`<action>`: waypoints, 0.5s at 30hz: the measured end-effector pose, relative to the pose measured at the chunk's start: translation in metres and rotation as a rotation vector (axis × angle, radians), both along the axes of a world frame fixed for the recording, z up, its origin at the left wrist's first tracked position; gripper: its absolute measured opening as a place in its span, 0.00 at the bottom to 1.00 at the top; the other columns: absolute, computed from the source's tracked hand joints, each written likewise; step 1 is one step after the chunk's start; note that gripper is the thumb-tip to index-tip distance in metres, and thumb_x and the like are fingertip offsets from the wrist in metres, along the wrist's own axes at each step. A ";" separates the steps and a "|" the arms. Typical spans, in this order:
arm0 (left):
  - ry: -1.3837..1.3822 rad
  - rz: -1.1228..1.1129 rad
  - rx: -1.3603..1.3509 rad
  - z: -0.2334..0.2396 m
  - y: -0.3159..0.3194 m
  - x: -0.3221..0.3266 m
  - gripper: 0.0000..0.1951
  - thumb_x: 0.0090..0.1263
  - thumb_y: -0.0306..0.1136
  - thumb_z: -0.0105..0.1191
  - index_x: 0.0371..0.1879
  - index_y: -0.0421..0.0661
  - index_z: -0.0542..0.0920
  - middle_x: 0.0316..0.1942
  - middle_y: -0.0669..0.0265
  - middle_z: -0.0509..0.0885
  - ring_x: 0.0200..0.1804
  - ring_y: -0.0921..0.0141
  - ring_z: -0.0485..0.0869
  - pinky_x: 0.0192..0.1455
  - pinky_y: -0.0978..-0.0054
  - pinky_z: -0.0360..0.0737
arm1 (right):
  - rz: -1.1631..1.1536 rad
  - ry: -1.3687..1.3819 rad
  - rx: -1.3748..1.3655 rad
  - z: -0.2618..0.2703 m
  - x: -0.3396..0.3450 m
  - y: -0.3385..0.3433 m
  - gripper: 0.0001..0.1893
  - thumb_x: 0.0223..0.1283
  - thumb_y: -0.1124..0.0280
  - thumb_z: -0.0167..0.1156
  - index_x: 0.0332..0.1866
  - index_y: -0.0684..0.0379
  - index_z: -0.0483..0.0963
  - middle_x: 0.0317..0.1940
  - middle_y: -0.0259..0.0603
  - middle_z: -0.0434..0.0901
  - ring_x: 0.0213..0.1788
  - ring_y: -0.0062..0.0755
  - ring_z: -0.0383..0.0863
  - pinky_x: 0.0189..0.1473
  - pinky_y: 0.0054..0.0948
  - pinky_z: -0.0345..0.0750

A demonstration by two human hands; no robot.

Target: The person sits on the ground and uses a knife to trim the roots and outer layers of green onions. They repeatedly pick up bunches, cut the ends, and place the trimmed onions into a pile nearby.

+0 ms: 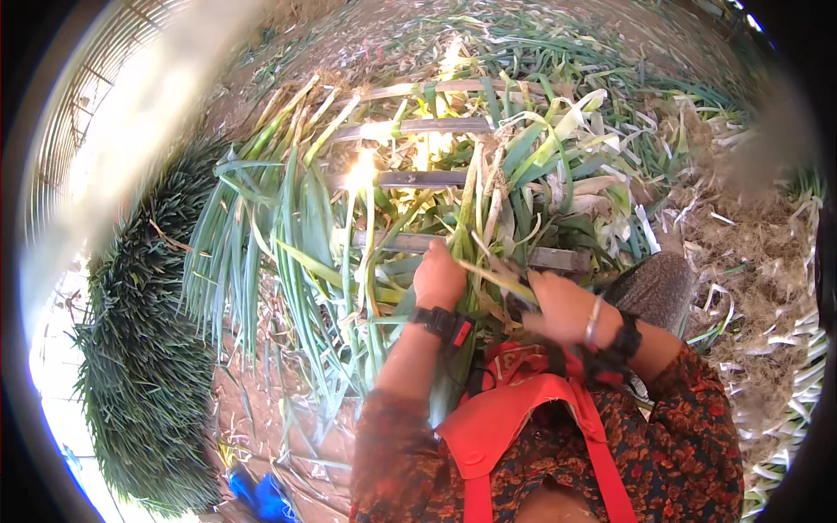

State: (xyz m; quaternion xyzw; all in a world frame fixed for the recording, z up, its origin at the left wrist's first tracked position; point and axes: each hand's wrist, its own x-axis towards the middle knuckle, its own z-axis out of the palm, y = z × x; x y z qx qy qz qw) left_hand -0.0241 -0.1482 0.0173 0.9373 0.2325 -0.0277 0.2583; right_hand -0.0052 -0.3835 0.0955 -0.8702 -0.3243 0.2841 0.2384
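Note:
Green onion stalks with brown roots and long green leaves hang over the slats of a wooden rack before me. My left hand is closed at the rack's near slat, beside several upright stalks; what lies within its fingers is hidden. My right hand is partly blurred and curls around the lower end of a yellowish stalk, which slants up to the left toward my left hand. More rooted stalks lie between and beyond the two hands. Both wrists carry dark straps.
Stripped leaves and peelings cover the rack's right side and the ground behind. A dense stack of green onions stands at left. Trimmed roots are heaped at right, beside a row of white stalks. Something blue lies at lower left.

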 end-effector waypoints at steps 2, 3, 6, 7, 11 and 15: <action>0.018 -0.013 0.041 0.003 -0.007 0.000 0.21 0.63 0.40 0.63 0.45 0.38 0.71 0.39 0.44 0.84 0.46 0.46 0.84 0.49 0.52 0.80 | -0.064 -0.052 -0.020 -0.009 0.027 0.019 0.22 0.52 0.62 0.65 0.41 0.72 0.73 0.37 0.64 0.79 0.41 0.61 0.82 0.46 0.46 0.79; 0.037 -0.022 0.059 0.005 -0.009 0.000 0.22 0.63 0.39 0.62 0.46 0.38 0.70 0.40 0.44 0.84 0.47 0.46 0.83 0.49 0.52 0.81 | -0.090 -0.123 0.040 -0.013 0.038 0.029 0.21 0.51 0.61 0.65 0.39 0.72 0.74 0.35 0.64 0.80 0.40 0.61 0.82 0.45 0.47 0.79; 0.060 0.000 0.074 0.010 -0.014 -0.003 0.22 0.64 0.39 0.62 0.49 0.38 0.69 0.44 0.43 0.83 0.48 0.46 0.83 0.50 0.52 0.81 | -0.126 -0.178 0.092 -0.023 0.050 0.035 0.21 0.49 0.60 0.67 0.36 0.71 0.75 0.32 0.63 0.80 0.37 0.61 0.82 0.43 0.47 0.80; 0.067 0.013 0.069 0.011 -0.015 -0.005 0.22 0.65 0.39 0.61 0.49 0.38 0.69 0.45 0.43 0.83 0.48 0.46 0.83 0.50 0.52 0.81 | -0.101 -0.113 0.074 -0.024 0.045 0.030 0.21 0.49 0.60 0.67 0.36 0.71 0.75 0.32 0.63 0.80 0.37 0.61 0.82 0.43 0.47 0.80; 0.036 -0.021 0.091 0.007 -0.018 -0.009 0.24 0.65 0.39 0.60 0.52 0.40 0.65 0.43 0.44 0.82 0.44 0.47 0.85 0.44 0.54 0.83 | 0.026 0.012 0.095 -0.014 -0.001 -0.010 0.25 0.51 0.61 0.66 0.46 0.73 0.72 0.39 0.65 0.79 0.44 0.63 0.81 0.48 0.47 0.78; -0.006 -0.028 0.143 0.002 -0.020 -0.009 0.22 0.65 0.37 0.59 0.51 0.40 0.65 0.41 0.46 0.81 0.41 0.48 0.85 0.41 0.53 0.83 | 0.049 0.015 0.148 0.005 -0.022 -0.024 0.27 0.51 0.62 0.66 0.48 0.75 0.70 0.38 0.65 0.79 0.44 0.64 0.81 0.48 0.48 0.78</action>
